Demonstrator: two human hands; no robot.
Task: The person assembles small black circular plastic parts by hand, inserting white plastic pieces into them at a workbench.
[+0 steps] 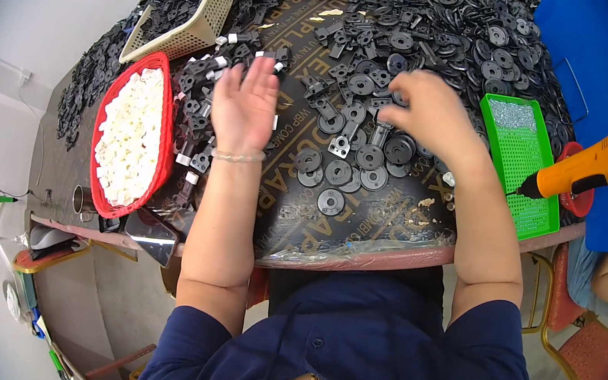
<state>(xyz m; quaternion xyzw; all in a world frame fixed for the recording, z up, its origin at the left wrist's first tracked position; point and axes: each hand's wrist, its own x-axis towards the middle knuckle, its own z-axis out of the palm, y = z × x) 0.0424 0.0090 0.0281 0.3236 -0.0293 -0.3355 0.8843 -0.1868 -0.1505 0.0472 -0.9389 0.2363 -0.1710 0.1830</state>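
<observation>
My left hand is raised over the table with its palm showing and its fingers stretched out, holding nothing. Beside it lie black brackets with white end pieces. My right hand hovers above a group of black plastic parts, thumb and fingertips apart with a gap between them and nothing visible in it. Below that hand are black round discs and a black arm-shaped part with a disc end. The curled fingers of the right hand are partly hidden.
A red basket of small white pieces and a beige crate of black parts stand left. Heaped black parts cover the far side. At right are a green tray of small metal pieces and an orange electric screwdriver.
</observation>
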